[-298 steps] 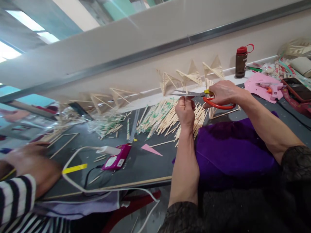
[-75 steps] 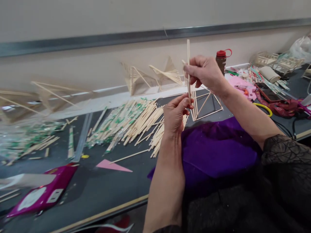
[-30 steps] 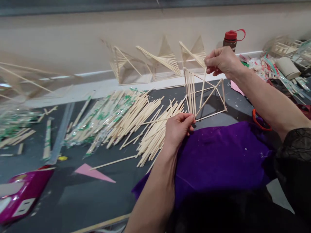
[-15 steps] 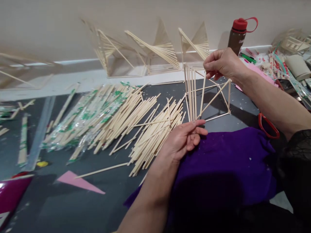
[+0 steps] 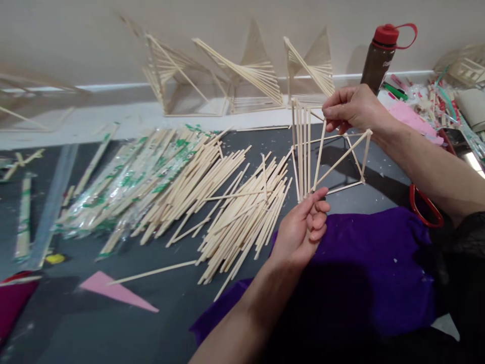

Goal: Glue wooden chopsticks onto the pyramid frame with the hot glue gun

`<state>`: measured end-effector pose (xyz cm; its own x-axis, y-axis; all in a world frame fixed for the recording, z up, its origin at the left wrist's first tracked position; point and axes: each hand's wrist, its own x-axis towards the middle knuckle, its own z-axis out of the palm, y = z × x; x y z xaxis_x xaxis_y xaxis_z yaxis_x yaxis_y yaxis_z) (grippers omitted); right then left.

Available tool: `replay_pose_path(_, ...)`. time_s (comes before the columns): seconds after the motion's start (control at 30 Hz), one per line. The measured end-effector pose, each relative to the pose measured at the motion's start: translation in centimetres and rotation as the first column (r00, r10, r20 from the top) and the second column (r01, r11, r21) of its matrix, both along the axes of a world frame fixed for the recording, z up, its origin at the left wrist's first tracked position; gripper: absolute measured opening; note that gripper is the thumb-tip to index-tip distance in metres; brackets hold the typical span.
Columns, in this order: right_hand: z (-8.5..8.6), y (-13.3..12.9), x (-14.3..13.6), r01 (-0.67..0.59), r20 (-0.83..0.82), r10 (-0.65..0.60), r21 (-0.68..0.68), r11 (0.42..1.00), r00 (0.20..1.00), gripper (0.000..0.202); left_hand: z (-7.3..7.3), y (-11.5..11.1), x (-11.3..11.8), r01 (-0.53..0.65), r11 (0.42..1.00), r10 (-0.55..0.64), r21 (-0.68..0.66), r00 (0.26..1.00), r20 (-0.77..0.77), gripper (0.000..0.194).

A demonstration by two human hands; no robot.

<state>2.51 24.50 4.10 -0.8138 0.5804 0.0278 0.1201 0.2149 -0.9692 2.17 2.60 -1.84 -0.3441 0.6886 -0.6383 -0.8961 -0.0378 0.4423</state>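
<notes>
My right hand (image 5: 352,108) pinches the upper end of a thin wooden stick (image 5: 320,154), which slants down toward my other hand. At its lower end, my left hand (image 5: 305,222) is closed with curled fingers, thumb and forefinger at the bottom corner of a wooden stick frame (image 5: 343,159). The fingertips partly hide that joint. Several near-upright sticks (image 5: 303,149) stand side by side on the frame, just left of the pinched one. A heap of loose sticks (image 5: 238,217) lies to the left of my left hand.
Finished-looking twisted stick models (image 5: 246,76) stand along the wall. A red-capped bottle (image 5: 379,58) is behind my right hand. Purple cloth (image 5: 364,258) covers the near edge, with red-handled scissors (image 5: 426,210) beside it. Bagged sticks (image 5: 129,177) and a pink paper triangle (image 5: 117,292) lie left.
The view has shifted a little. My left hand has turned more upright, its fingers drawn in closer at the stick's lower end. My right hand keeps its pinch on the top.
</notes>
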Motion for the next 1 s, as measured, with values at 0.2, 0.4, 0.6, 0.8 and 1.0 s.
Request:
replay_pose_path(0.2, -0.5, 0.5, 0.0, 0.004, -0.007, -0.005, -0.017, 1.000, 1.000, 0.021, -0.6, 0.2, 0.0, -0.013, 0.999, 0.014, 0.036, 1.000, -0.012, 0.027)
replay_pose_path(0.4, -0.7, 0.6, -0.3, -0.005, 0.000, 0.005, -0.010, 1.000, 1.000, 0.019, -1.2, 0.2, -0.2, 0.010, 0.999, -0.009, 0.054, 1.000, -0.029, 0.018)
replay_pose_path(0.6, -0.9, 0.7, -0.5, -0.017, -0.001, 0.017, -0.008, 1.000, 1.000, 0.019, -0.8, 0.6, 0.0, -0.007, 1.000, 0.008, 0.024, 1.000, -0.025, 0.026)
replay_pose_path(0.8, -1.1, 0.8, -0.8, -0.020, -0.010, 0.020, -0.007, 1.000, 1.000, 0.019, -0.6, 1.0, 0.0, -0.019, 1.000, 0.019, 0.003, 0.999, -0.031, 0.032)
replay_pose_path(1.0, -1.2, 0.8, -0.9, -0.029, -0.009, 0.029, -0.022, 0.999, 1.000, 0.019, -1.4, 0.8, -0.1, 0.010, 1.000, -0.008, 0.027, 0.998, -0.065, 0.018)
